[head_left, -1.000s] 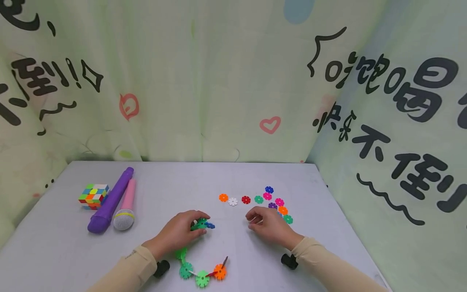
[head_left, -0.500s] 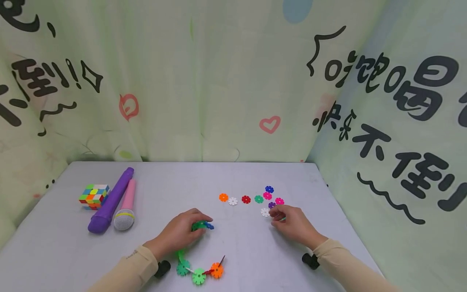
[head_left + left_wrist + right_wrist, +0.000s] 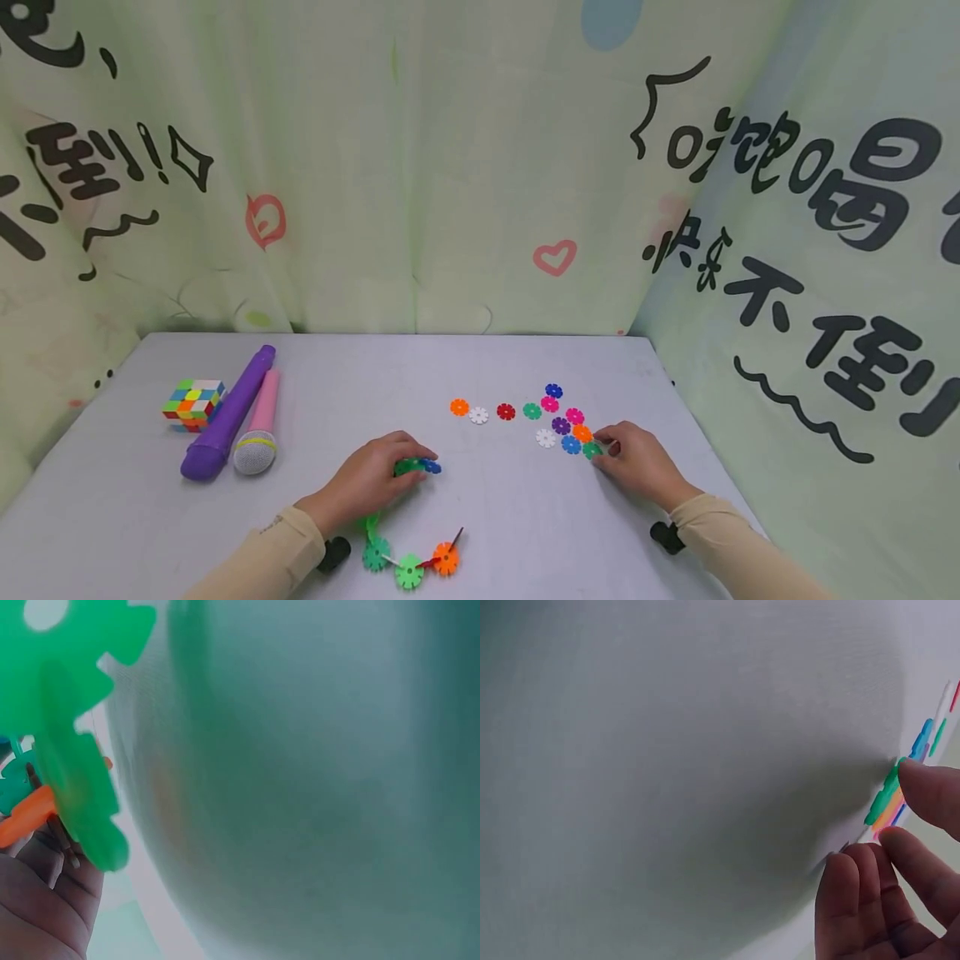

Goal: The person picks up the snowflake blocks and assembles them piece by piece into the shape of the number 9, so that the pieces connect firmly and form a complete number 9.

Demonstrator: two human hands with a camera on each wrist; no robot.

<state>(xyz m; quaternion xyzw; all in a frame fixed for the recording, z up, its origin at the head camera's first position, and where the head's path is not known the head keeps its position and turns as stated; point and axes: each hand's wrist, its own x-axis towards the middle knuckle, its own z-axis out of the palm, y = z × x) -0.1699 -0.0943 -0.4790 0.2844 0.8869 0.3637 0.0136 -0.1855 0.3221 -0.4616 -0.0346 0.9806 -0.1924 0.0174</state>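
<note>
My left hand [image 3: 367, 479] holds a linked chain of notched plastic discs by a green and blue part [image 3: 420, 467]. The rest of the chain curves over the table towards me, with a light green disc [image 3: 409, 572] and an orange disc [image 3: 446, 558] in it. Large and close in the left wrist view are green discs [image 3: 79, 780], in front of curled fingers. My right hand [image 3: 641, 462] is at the right end of a group of loose discs. Its thumb and index finger are apart beside a green disc [image 3: 592, 450]; in the right wrist view the thumb overlaps that disc's edge [image 3: 885, 795].
Loose discs lie across the table [image 3: 517, 517], among them orange [image 3: 459, 407], white [image 3: 546, 437], red [image 3: 506, 412] and blue [image 3: 571, 444]. At the left are a puzzle cube [image 3: 193, 404], a purple microphone [image 3: 228, 412] and a pink microphone [image 3: 258, 425]. A printed curtain [image 3: 450, 167] hangs behind.
My right hand has moved right, from left of the loose disc group to its right end, uncovering white, blue and orange discs. My left hand stays nearly still with the chain.
</note>
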